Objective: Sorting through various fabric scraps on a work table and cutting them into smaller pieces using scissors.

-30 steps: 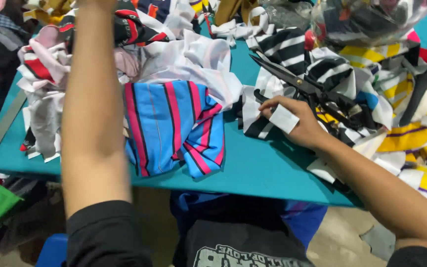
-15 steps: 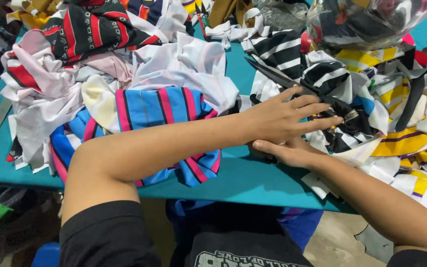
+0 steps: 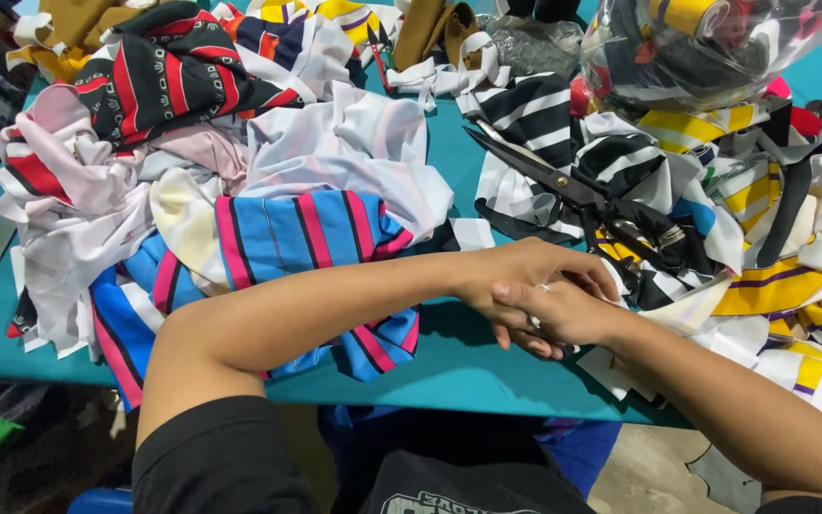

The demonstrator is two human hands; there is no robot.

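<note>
Your left hand (image 3: 525, 276) and right hand (image 3: 563, 309) meet over the teal table (image 3: 468, 366), fingers curled together on a small white fabric scrap (image 3: 537, 286); exact grip unclear. Large black scissors (image 3: 573, 195) lie just beyond, blue-and-pink striped cloth (image 3: 306, 233) beside your left forearm.

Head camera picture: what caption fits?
Two hands meet beside black scissors on a teal table piled with striped cloth.

Both hands meeting at the near edge of the teal desk (image 3: 449, 366), black metal scissors (image 3: 563, 186) just behind them, blue pink-striped cloth (image 3: 287, 238) left, clear plastic bag of scraps (image 3: 706, 48) far right behind.
</note>
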